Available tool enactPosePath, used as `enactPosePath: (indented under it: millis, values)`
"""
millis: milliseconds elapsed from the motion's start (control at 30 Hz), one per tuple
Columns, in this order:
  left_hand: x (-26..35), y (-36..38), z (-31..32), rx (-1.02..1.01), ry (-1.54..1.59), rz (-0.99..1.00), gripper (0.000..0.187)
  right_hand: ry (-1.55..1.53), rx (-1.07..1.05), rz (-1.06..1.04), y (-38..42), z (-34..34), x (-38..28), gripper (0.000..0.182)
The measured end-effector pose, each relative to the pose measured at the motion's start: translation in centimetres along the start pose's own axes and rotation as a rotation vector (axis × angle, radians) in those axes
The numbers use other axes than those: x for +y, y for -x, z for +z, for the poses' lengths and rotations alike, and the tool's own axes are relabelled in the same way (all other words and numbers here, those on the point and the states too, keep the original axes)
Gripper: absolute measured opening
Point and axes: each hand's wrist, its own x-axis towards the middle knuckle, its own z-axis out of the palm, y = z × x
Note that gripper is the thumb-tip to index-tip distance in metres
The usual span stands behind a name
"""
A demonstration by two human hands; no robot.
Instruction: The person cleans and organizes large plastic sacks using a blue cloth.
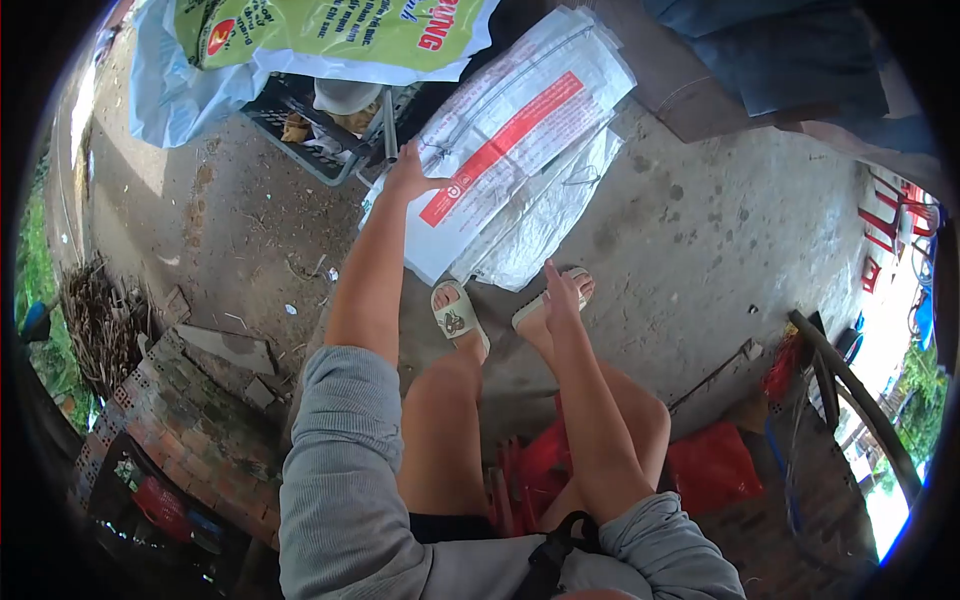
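White woven sacks (500, 150) with a red printed stripe lie in a flat pile on the concrete ahead of my feet. My left hand (412, 178) is at the pile's left edge, thumb stretched apart from the fingers, palm down by the sack. Nothing shows in its grasp. My right hand (562, 290) hovers above my right sandal (530, 312), near the lower edge of a translucent plastic sack (545, 215). Its index finger points forward, and it holds nothing visible.
A grey-green crate (330, 170) with tools stands beyond my left hand, partly under a green and white printed bag (340, 40). Dark cloth (780, 60) hangs at the upper right. A red stool (530, 470) is beneath me, and bricks (200, 430) lie at left.
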Motion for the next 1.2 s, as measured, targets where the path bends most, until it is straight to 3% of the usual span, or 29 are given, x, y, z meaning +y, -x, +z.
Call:
enactPosePath:
  millis: [200, 233, 300, 400, 433, 467, 500, 567, 667, 700, 733, 767, 800, 867, 1067, 1133, 1200]
  values:
    - [-4.4, -6.3, 1.0, -0.129, 0.130, -0.140, 0.154, 0.056, 0.017, 0.036, -6.1, -0.3, 3.6, 0.098]
    - [-5.6, -6.6, 2.5, -0.079, -0.092, -0.141, 0.156, 0.056, 0.029, 0.042, -8.1, -1.1, 4.9, 0.098]
    - [-6.9, -6.3, 5.2, -0.018, -0.136, -0.099, 0.153, 0.154, 0.011, -0.036, -11.5, -2.1, 6.9, 0.075]
    - [-4.6, -3.9, 7.0, 0.069, -0.123, -0.183, 0.147, 0.126, 0.032, 0.137, -9.3, -0.7, 4.9, 0.074]
    - [-4.9, -2.9, 8.2, 0.082, -0.011, -0.144, 0.129, 0.117, 0.031, 0.138, -9.8, -0.7, 5.7, 0.074]
    - [-6.3, -3.3, 10.2, -0.124, 0.055, -0.075, 0.101, 0.074, 0.019, 0.114, -11.4, -1.3, 7.2, 0.075]
    - [-3.9, -1.6, 10.2, -0.348, 0.152, -0.204, 0.081, 0.034, 0.008, 0.092, -12.2, -2.0, 8.1, 0.077]
    - [-4.9, -1.0, 16.4, -0.241, 0.006, -0.130, 0.077, 0.054, -0.045, 0.036, -10.5, -2.7, 6.9, 0.078]
    - [-1.9, 1.5, 18.3, -0.285, 0.771, -0.013, 0.078, 0.099, -0.146, 0.025, -11.9, -4.6, 7.7, 0.083]
    - [-0.6, 2.1, 18.6, -0.384, 0.885, -0.043, 0.081, 0.053, -0.198, -0.045, -10.5, -4.6, 7.2, 0.079]
    - [1.0, 2.9, 18.4, -0.482, 0.994, -0.073, 0.085, 0.003, -0.252, -0.114, -9.5, -4.8, 7.0, 0.076]
    - [3.2, 3.9, 18.4, -0.497, 0.965, -0.084, 0.076, 0.032, -0.211, -0.130, -8.5, -4.7, 6.6, 0.063]
    - [6.9, 5.8, 15.9, -0.510, 0.783, -0.146, 0.066, 0.021, -0.217, -0.125, -7.1, -4.5, 5.7, 0.063]
    - [9.9, 8.1, 16.0, -0.341, 0.527, -0.020, 0.059, -0.241, -0.184, -0.128, -2.9, -5.2, 2.3, 0.060]
    - [21.4, 18.3, 3.6, -0.428, 0.319, 0.250, 0.063, -0.129, -0.194, -0.314, 6.5, -13.8, -4.4, 0.058]
    - [24.7, 21.6, 0.6, -0.370, 0.288, 0.406, 0.065, -0.059, -0.395, -0.082, 11.6, -16.7, -7.8, 0.061]
    - [28.8, 25.4, -2.2, -0.320, 0.200, 0.483, 0.067, 0.010, -0.431, -0.114, 16.6, -19.7, -10.9, 0.061]
